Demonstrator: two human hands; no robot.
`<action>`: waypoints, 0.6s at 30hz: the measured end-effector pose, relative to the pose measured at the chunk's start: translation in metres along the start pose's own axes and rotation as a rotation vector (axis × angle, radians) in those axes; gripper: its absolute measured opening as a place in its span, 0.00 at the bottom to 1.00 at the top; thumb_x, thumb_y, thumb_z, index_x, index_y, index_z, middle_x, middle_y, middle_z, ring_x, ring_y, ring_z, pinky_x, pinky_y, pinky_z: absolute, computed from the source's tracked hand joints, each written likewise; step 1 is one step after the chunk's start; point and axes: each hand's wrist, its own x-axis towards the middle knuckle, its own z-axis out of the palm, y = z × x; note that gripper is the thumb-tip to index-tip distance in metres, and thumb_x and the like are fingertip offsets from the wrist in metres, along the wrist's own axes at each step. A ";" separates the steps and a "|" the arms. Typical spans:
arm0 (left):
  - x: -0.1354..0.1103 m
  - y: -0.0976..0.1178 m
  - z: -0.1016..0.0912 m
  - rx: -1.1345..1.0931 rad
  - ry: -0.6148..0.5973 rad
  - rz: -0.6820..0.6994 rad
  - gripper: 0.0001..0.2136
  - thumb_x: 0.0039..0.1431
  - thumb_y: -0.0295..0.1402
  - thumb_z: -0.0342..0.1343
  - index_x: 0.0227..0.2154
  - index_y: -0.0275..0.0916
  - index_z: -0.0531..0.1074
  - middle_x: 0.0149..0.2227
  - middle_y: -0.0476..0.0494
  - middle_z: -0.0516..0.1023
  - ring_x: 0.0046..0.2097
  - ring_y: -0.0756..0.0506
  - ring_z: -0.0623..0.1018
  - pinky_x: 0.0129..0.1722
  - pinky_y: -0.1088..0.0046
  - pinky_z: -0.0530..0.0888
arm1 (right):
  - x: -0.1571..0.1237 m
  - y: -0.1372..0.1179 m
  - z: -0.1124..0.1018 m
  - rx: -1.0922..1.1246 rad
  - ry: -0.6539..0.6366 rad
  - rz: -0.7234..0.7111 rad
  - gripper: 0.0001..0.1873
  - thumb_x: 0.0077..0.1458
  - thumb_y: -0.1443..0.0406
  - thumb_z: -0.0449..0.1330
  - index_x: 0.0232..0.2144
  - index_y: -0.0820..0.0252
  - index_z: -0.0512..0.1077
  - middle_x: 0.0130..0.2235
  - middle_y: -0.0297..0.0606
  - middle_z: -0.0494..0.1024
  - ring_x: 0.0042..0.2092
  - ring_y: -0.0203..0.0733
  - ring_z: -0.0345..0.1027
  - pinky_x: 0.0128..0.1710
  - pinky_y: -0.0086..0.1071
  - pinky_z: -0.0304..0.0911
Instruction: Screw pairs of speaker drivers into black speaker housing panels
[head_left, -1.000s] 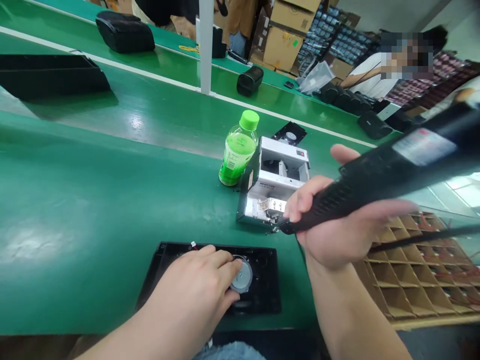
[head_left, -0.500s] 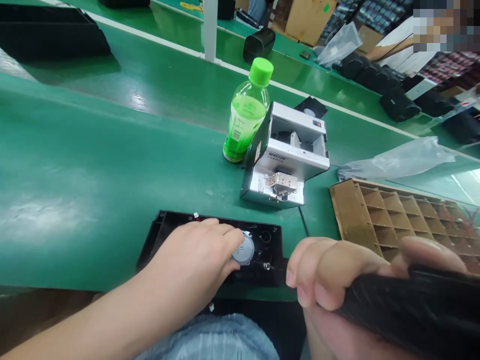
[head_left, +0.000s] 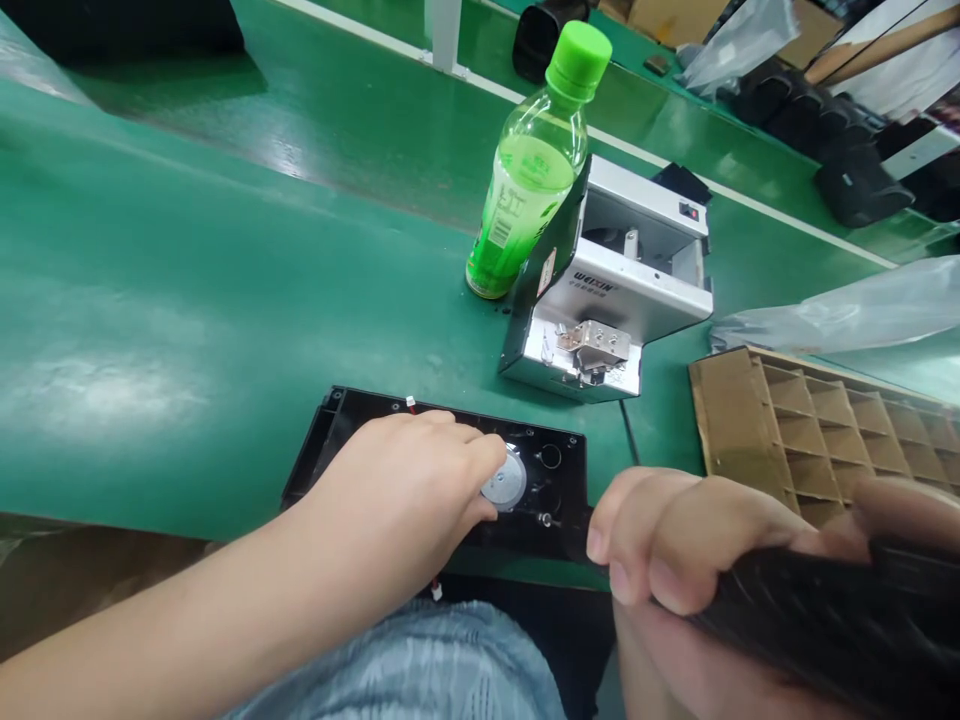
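Observation:
A black plastic speaker housing lies at the table's front edge, with a round silver speaker driver set in it. My left hand is over the housing, thumb and forefinger closed at the driver's edge; the other fingertips are hidden. In my right hand is a black electric screwdriver, fingers wrapped round it. Its tip points left, at a small shiny screw by the driver. A short wire with a white plug sticks out at the housing's far edge.
Beyond the housing stands a silver and black screw feeder marked WEIXIN, beside a green drink bottle. A divided cardboard box is on the right, near a clear plastic bag. A black case sits far left.
The camera view has shifted, so the bottle and screw feeder appear larger and further right. Both hands keep their places at the housing, with the screwdriver tip still by the screw.

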 end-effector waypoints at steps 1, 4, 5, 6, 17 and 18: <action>0.000 0.000 0.000 0.004 0.004 0.000 0.10 0.60 0.35 0.75 0.41 0.44 0.81 0.36 0.50 0.85 0.40 0.36 0.84 0.37 0.60 0.76 | 0.000 0.000 0.000 0.009 -0.002 0.007 0.17 0.59 0.72 0.68 0.40 0.39 0.79 0.28 0.31 0.75 0.26 0.46 0.72 0.26 0.45 0.74; 0.001 0.000 0.000 0.011 0.018 0.008 0.10 0.60 0.35 0.75 0.41 0.44 0.81 0.36 0.51 0.85 0.40 0.36 0.85 0.37 0.59 0.75 | -0.010 0.004 -0.001 0.001 0.020 0.069 0.09 0.59 0.68 0.70 0.36 0.45 0.78 0.26 0.32 0.73 0.26 0.48 0.72 0.26 0.45 0.74; 0.002 -0.001 0.000 0.013 0.021 0.011 0.10 0.60 0.36 0.75 0.41 0.44 0.81 0.36 0.51 0.85 0.40 0.36 0.85 0.37 0.59 0.75 | -0.014 0.006 -0.002 -0.019 0.027 0.092 0.09 0.57 0.68 0.71 0.35 0.46 0.77 0.25 0.32 0.72 0.26 0.49 0.72 0.27 0.47 0.74; 0.002 -0.001 0.001 0.016 0.024 0.013 0.10 0.61 0.36 0.75 0.41 0.44 0.81 0.35 0.51 0.85 0.40 0.36 0.84 0.37 0.59 0.75 | -0.018 0.008 -0.003 -0.040 0.035 0.105 0.11 0.54 0.68 0.73 0.34 0.47 0.77 0.25 0.33 0.71 0.27 0.50 0.72 0.28 0.49 0.75; 0.002 0.000 -0.003 0.011 -0.023 0.006 0.12 0.61 0.35 0.74 0.45 0.44 0.82 0.39 0.49 0.87 0.42 0.35 0.86 0.38 0.59 0.77 | -0.017 0.009 0.004 0.046 0.035 0.133 0.08 0.69 0.63 0.60 0.36 0.48 0.77 0.28 0.36 0.74 0.29 0.49 0.73 0.27 0.47 0.73; 0.002 0.000 -0.002 0.010 -0.019 0.007 0.12 0.61 0.35 0.74 0.45 0.43 0.82 0.39 0.49 0.87 0.42 0.35 0.86 0.37 0.59 0.77 | -0.020 0.010 0.006 0.030 0.062 0.107 0.08 0.69 0.63 0.60 0.35 0.49 0.77 0.28 0.37 0.75 0.29 0.49 0.73 0.27 0.47 0.73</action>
